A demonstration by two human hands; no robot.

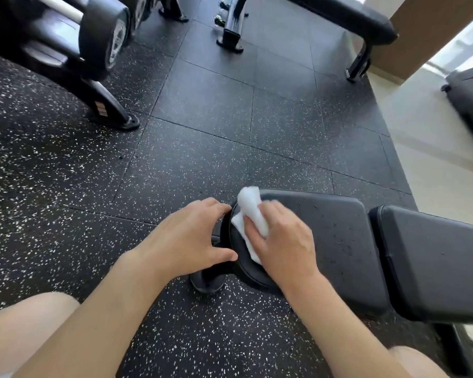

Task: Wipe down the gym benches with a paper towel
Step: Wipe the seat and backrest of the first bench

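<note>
A: Hands?
B: Right hand (pixel 281 238) grips the white paper towel (pixel 250 214), pressing it on the black bench's (pixel 339 236) seat end. Left hand (pixel 187 238), fingers relaxed, rests against that end's edge.
A: Surroundings?
B: Speckled floor (pixel 66 173); second bench (pixel 339 17) beyond.
</note>
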